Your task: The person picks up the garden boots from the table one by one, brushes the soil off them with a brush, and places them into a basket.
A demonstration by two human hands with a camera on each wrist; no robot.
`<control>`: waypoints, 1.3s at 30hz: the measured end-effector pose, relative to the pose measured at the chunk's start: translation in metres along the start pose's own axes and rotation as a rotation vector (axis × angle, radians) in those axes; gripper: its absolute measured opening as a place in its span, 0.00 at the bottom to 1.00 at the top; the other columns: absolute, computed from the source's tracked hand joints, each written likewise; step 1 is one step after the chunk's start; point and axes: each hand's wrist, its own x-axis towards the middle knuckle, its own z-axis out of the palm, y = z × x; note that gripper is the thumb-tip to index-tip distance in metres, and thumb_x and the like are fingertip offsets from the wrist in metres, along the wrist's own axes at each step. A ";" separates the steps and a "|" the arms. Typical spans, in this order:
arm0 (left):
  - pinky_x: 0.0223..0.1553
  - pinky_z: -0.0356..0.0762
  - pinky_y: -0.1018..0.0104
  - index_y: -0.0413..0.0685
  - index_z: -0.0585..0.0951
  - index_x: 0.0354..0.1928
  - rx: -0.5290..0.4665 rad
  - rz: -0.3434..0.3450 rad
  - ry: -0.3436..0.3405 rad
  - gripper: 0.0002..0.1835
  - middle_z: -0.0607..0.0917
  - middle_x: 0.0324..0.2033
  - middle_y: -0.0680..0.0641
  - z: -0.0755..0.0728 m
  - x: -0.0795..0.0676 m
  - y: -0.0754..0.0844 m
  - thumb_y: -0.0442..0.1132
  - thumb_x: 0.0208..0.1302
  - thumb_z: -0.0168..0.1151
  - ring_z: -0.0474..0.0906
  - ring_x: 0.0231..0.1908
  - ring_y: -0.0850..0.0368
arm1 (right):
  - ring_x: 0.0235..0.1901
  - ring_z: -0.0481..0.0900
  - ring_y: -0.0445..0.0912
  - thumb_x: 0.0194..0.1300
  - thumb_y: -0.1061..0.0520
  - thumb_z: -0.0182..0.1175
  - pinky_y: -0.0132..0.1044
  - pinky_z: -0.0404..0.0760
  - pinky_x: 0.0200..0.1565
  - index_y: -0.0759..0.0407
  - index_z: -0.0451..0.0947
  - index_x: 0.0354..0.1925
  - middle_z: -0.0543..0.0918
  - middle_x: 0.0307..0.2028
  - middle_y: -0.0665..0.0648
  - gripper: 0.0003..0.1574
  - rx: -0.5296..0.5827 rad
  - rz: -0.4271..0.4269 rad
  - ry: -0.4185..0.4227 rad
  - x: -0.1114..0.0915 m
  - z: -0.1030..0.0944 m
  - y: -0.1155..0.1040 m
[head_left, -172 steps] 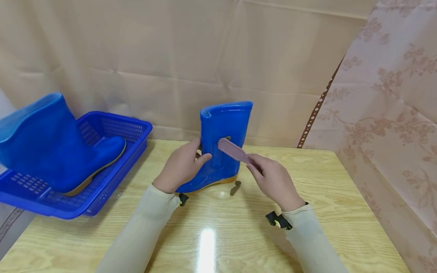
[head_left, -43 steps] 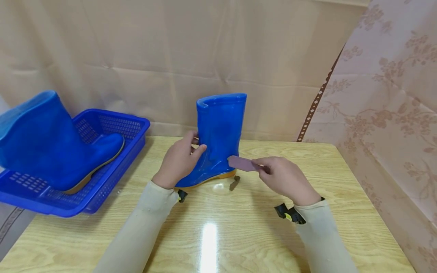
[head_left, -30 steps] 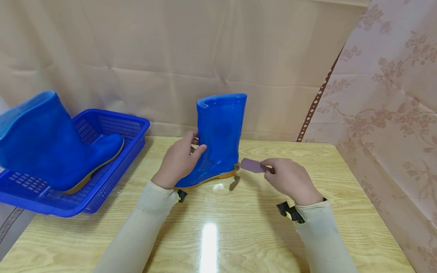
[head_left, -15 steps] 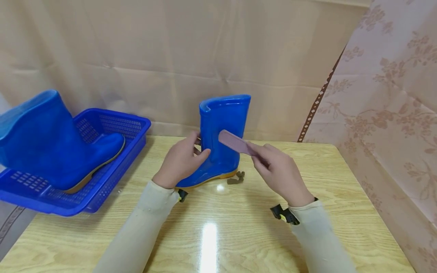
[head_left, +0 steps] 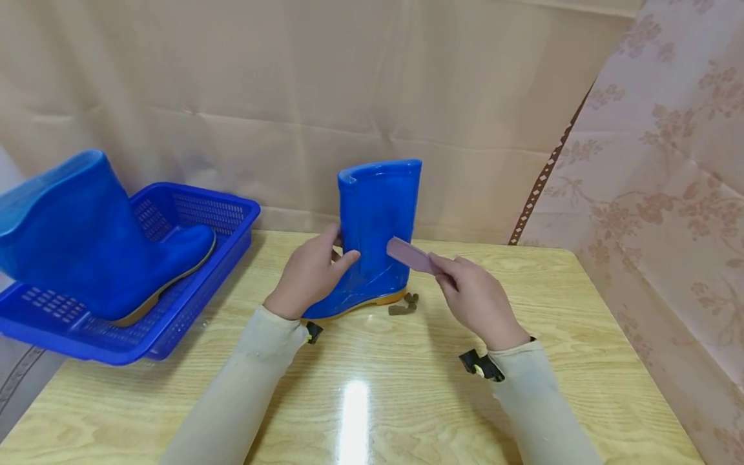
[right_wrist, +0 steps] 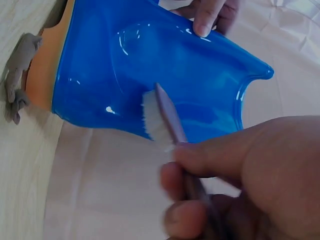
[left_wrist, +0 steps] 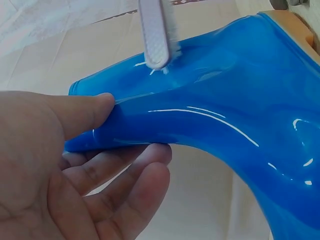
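A blue rain boot (head_left: 374, 226) with a yellow-orange sole stands upright on the table, toe to the left. My left hand (head_left: 310, 271) grips the front of its shaft, thumb on the near side and fingers round the other, as the left wrist view shows. My right hand (head_left: 476, 297) pinches the handle of a mauve scrubbing brush (head_left: 409, 255). The white bristles (right_wrist: 155, 120) meet the side of the shaft in the right wrist view. Brown mud-like lumps (head_left: 402, 307) lie on the table beside the heel.
At the left a blue perforated plastic basket (head_left: 200, 316) holds a second blue rain boot (head_left: 81, 239), tilted with its shaft over the rim. A beige cloth (head_left: 279, 97) hangs behind the wooden table (head_left: 465, 413); a floral cloth (head_left: 668, 194) hangs at the right.
The brush moved from the shaft down to the heel, then back up the shaft. The brownish patch on the shaft is gone, and another lump dropped from the heel to the table.
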 end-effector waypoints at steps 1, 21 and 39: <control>0.46 0.85 0.52 0.46 0.70 0.66 -0.002 -0.004 0.001 0.26 0.84 0.50 0.44 0.000 0.000 0.000 0.52 0.76 0.61 0.82 0.42 0.50 | 0.21 0.68 0.45 0.76 0.61 0.60 0.37 0.66 0.23 0.60 0.80 0.64 0.87 0.38 0.59 0.21 0.005 0.017 -0.016 -0.001 -0.001 0.000; 0.45 0.84 0.50 0.46 0.72 0.63 -0.013 -0.008 0.032 0.21 0.85 0.51 0.45 0.000 -0.001 0.001 0.51 0.77 0.58 0.83 0.42 0.49 | 0.22 0.65 0.49 0.83 0.56 0.47 0.41 0.64 0.27 0.63 0.67 0.40 0.68 0.25 0.57 0.13 0.038 0.042 0.105 -0.005 -0.012 -0.005; 0.52 0.83 0.43 0.43 0.74 0.63 -0.038 0.068 0.158 0.15 0.87 0.51 0.40 -0.007 -0.001 -0.005 0.41 0.81 0.53 0.87 0.47 0.42 | 0.18 0.64 0.48 0.84 0.52 0.44 0.40 0.63 0.22 0.64 0.66 0.45 0.67 0.24 0.57 0.16 0.084 0.133 0.101 -0.006 -0.014 -0.003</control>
